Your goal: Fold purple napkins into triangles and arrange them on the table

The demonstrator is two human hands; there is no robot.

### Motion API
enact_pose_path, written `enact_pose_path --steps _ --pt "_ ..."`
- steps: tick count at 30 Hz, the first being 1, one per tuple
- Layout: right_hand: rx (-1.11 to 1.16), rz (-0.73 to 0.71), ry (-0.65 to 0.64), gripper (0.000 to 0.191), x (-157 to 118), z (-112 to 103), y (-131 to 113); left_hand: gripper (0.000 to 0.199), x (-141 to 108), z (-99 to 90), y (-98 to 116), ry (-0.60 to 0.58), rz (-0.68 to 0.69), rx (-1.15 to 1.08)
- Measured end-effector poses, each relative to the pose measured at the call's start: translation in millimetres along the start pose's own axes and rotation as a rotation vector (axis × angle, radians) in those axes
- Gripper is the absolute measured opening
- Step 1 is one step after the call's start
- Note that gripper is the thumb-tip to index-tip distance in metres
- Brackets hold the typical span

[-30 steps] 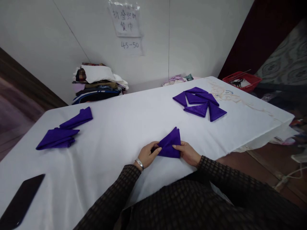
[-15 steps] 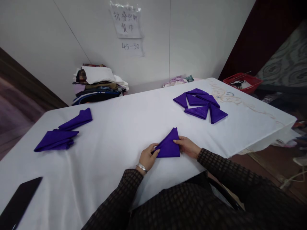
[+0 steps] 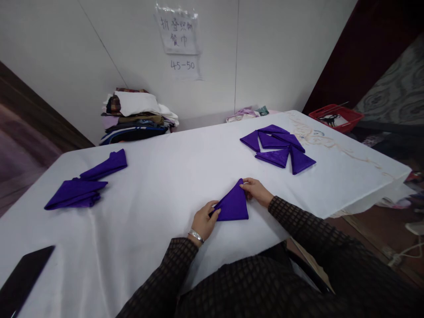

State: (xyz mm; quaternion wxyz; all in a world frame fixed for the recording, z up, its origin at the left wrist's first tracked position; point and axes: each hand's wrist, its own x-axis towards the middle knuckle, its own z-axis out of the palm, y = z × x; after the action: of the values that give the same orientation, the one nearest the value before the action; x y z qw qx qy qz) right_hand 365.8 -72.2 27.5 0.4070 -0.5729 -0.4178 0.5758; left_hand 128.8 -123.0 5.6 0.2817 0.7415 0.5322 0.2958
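Note:
A purple cloth napkin (image 3: 234, 204), folded into a triangle, lies near the front edge of the white-covered table (image 3: 159, 176). My left hand (image 3: 204, 221), with a silver bracelet at the wrist, pinches its left corner between thumb and fingers. At the upper tip, my right hand (image 3: 256, 191) grips the cloth, thumb on top and the other fingers partly hidden behind it. Several folded purple napkins (image 3: 303, 160) lie grouped at the back right, mostly triangular. Over on the left, two more loosely folded purple pieces (image 3: 76, 193) rest close together.
A stack of folded clothes (image 3: 139, 119) stands behind the table at the left. A dark flat object (image 3: 24, 280) lies at the front left corner. Past the right back edge is a red basket (image 3: 351, 121). Paper signs (image 3: 179, 39) hang on the wall.
My right hand has moved up from the napkin's right side to its upper tip, where the points now sit closer together. My left hand stays at the left corner.

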Motion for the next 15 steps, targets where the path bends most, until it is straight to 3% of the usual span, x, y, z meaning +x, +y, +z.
enact_pose_path --steps 4,15 --pt "-0.025 -0.073 0.006 0.024 6 -1 4 0.032 -2 1.9 -4 0.087 0.019 0.004" --pt "-0.066 -0.083 -0.013 0.024 16 -6 7 0.031 -11 1.8 -7 0.211 -0.02 -0.036"
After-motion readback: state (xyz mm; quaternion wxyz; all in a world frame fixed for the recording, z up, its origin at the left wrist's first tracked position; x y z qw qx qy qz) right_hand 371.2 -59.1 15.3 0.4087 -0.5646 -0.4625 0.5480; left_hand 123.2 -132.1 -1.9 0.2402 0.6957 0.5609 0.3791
